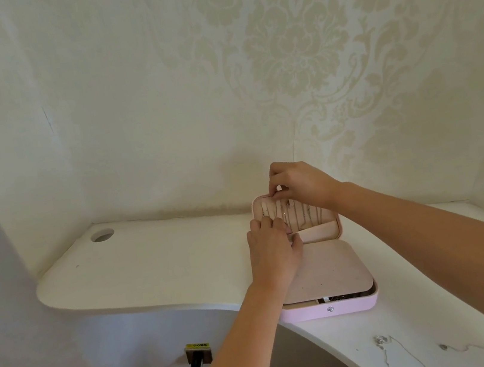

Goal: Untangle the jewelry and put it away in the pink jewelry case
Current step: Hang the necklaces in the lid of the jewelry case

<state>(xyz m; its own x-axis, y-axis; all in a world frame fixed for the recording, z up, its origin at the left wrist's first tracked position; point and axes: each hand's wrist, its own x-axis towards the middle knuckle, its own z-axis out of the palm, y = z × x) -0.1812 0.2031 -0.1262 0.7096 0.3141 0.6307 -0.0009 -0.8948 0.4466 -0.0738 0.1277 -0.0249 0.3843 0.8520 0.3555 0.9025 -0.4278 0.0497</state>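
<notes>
Pink jewelry case (347,306) sits open at the table's (152,265) front edge, right of centre, with its lid (338,225) upright towards the back edge. Several chains (311,213) hang in a row down the lid's lining.

Right grip (300,185) is at the lid's top rim, thumb and forefinger pinched together on the upper end of one necklace (284,213); the hook itself is too small to make out. Left grip (271,251) is at the lid's lower left with its fingers curled in. I cannot tell whether it has the chain's lower end or only steadies the lid.

Key relation: the necklace's long axis runs top to bottom of the lid, stretched between the two grips, right above and left below. Seating it probably depends on the right grip's pinch at the rim.

Task looks partly done — two loose chains (393,346) lie near the table's front right edge, well apart from the case and nearer the right arm.
</notes>
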